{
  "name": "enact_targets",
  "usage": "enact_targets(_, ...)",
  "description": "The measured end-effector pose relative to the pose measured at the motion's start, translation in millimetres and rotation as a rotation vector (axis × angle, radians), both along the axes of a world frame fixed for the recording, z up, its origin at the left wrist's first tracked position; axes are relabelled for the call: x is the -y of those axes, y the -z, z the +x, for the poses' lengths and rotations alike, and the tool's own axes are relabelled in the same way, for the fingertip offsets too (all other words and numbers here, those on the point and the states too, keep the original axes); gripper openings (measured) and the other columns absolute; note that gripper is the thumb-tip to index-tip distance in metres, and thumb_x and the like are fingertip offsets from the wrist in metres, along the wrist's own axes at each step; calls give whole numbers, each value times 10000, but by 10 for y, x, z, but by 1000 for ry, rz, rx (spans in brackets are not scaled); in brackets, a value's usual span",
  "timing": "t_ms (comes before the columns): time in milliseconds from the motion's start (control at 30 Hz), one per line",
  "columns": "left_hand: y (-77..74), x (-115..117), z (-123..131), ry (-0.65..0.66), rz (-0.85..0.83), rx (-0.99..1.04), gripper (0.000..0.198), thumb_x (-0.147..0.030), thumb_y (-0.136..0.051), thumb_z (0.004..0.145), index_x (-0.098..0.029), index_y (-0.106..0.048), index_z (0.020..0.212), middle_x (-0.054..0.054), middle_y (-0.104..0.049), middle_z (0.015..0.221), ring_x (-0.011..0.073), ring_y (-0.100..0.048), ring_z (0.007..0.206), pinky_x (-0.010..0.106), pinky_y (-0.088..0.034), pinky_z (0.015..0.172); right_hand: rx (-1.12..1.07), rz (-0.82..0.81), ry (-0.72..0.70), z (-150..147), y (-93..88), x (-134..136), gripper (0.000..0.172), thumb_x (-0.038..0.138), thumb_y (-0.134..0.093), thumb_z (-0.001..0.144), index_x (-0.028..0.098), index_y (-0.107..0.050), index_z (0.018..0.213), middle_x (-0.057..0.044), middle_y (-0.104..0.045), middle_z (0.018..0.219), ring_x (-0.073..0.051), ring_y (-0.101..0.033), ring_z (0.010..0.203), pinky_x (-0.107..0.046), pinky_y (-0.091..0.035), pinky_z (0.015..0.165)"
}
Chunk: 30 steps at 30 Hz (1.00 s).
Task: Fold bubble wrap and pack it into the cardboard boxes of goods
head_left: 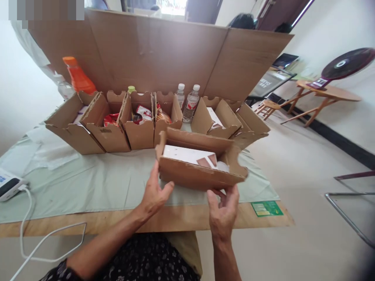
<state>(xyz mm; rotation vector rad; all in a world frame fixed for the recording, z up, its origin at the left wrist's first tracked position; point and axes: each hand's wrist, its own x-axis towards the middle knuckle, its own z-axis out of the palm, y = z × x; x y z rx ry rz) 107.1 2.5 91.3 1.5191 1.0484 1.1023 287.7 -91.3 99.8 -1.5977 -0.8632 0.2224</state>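
Note:
Between my hands a small open cardboard box (199,176) sits turned sideways and slightly tilted. A white carton (187,155) with brown shapes on it lies inside, and something pale and rounded shows beside it. My left hand (156,193) grips the box's left end, thumb along the front. Under the lower right edge my right hand (224,210) holds the box, its fingertips partly hidden beneath. Behind stands a row of similar cardboard boxes (114,136), some with packets in them. A gap in that row lies just beyond my box, in front of two clear bottles (191,103).
A tall cardboard sheet (158,54) stands behind the row. An orange bottle (79,76) is at the back left. A white device (11,185) with a cable lies at the left. Near the table's front right corner is a green card (267,208). Cloth covers the table.

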Motion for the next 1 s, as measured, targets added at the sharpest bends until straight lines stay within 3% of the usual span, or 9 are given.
enact_targets(100,15,-267,361,103,70,-53,863,-312,-684,848,-195,-298,1611,180,-432,1630,369,-392,1519,594,-327,1244,17,64,69,85,194,176,826,458,-695,899,214,-316,1591,-207,-462,1524,-307,-562,1286,-508,-534,1012)
enact_targets(200,-3,-510,605,94,130,-120,880,-342,-678,853,-141,-286,1615,216,-334,1681,375,-292,1576,587,-250,1283,76,42,19,-60,448,394,810,381,-673,924,237,-276,1615,-215,-439,1557,-330,-544,1350,-548,-515,1045)
enact_targets(333,28,-544,741,66,109,-177,837,-357,-645,893,-92,-293,1604,246,-246,1708,354,-194,1615,555,-187,1310,156,-55,-87,-180,662,580,718,336,-661,934,233,-369,1582,-209,-554,1480,-345,-602,1306,-563,-511,1054)
enact_targets(433,91,-337,728,111,82,-136,747,-415,-598,954,-186,-316,1606,184,-251,1723,318,-216,1614,559,-218,1304,104,-34,41,104,638,531,657,374,-650,940,243,-423,1542,-195,-552,1489,-343,-592,1317,-584,-484,1069)
enact_targets(500,140,-153,701,159,77,-107,725,-471,-561,986,-220,-303,1615,160,-232,1734,310,-196,1620,566,-202,1310,45,-4,79,414,572,430,727,437,-682,908,252,-394,1550,-194,-499,1537,-348,-553,1360,-575,-500,1047)
enact_targets(567,193,14,681,221,96,-81,738,-514,-530,1003,-224,-274,1631,156,-200,1744,314,-169,1626,565,-173,1320,1,-32,-4,688,501,310,777,501,-740,845,247,-431,1511,-187,-525,1503,-343,-566,1338,-534,-540,1001)
enact_targets(667,263,131,671,293,146,-38,795,-560,-531,995,-239,-223,1654,143,-168,1754,333,-156,1626,566,-163,1325,-56,-121,-182,846,415,126,648,533,-777,806,236,-561,1341,-138,-650,1295,-270,-689,1070,-437,-602,876)
enact_targets(733,288,82,664,293,183,-22,828,-586,-537,985,-248,-201,1662,140,-163,1756,349,-154,1625,576,-159,1322,-72,-133,-235,789,368,-2,571,523,-769,824,236,-580,1280,-115,-671,1234,-219,-700,921,-393,-617,805)
enact_targets(1000,293,-369,612,375,358,-74,1064,-676,-671,867,-289,-100,1677,181,-80,1759,427,-107,1617,671,-157,1279,-11,-89,-108,548,244,-371,583,567,-768,804,198,-593,1222,-109,-698,1130,-219,-697,870,-371,-619,720)
